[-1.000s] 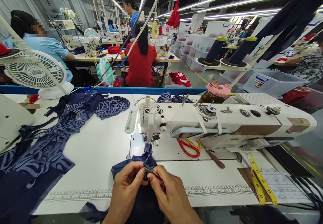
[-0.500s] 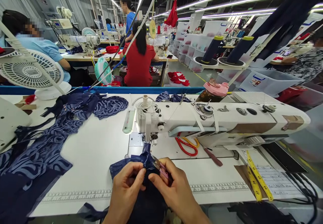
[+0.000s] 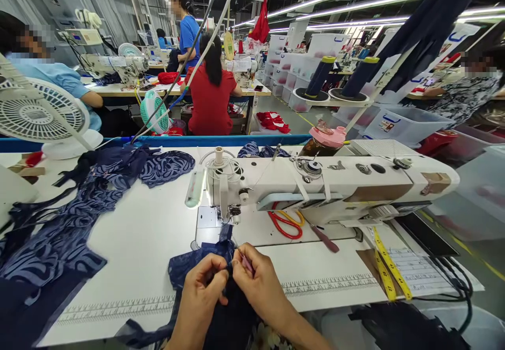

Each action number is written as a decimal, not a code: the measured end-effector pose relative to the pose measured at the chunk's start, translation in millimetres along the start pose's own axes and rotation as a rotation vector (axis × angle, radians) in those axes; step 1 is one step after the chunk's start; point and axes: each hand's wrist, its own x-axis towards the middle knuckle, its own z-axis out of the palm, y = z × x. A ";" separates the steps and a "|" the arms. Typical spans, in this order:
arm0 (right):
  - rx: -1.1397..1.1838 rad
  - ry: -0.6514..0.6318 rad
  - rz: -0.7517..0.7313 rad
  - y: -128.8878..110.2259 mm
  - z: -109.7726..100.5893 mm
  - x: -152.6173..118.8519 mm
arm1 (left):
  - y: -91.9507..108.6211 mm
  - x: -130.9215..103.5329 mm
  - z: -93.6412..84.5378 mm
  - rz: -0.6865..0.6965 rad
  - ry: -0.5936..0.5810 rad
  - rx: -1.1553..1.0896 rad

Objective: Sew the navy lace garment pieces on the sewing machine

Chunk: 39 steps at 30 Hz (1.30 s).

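Note:
Both hands work at the table's front, just before the sewing machine's needle area. My left hand is closed, thumb and fingertips pinching a navy garment whose upper strip reaches toward the needle. Close beside it, my right hand has thumb and forefinger pressed together at the garment's edge. Thread snips with a pink handle are tucked in its grip; their blades are mostly hidden. Dark cloth hangs from the hands over the front edge.
Red-handled scissors and a brown-handled tool lie under the machine arm. A yellow tape measure and paper sheet are at right. Patterned navy pieces cover the left. A fan stands behind; co-workers sit beyond.
My right hand has turned and drawn in toward the left, its thumb and forefinger now meeting at the cloth. The snips' blades no longer show. The view has shifted slightly.

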 end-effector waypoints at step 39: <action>0.049 -0.159 0.071 4.3 -16.2 -23.7 | 1.3 -0.8 3.8 -0.013 0.050 -0.127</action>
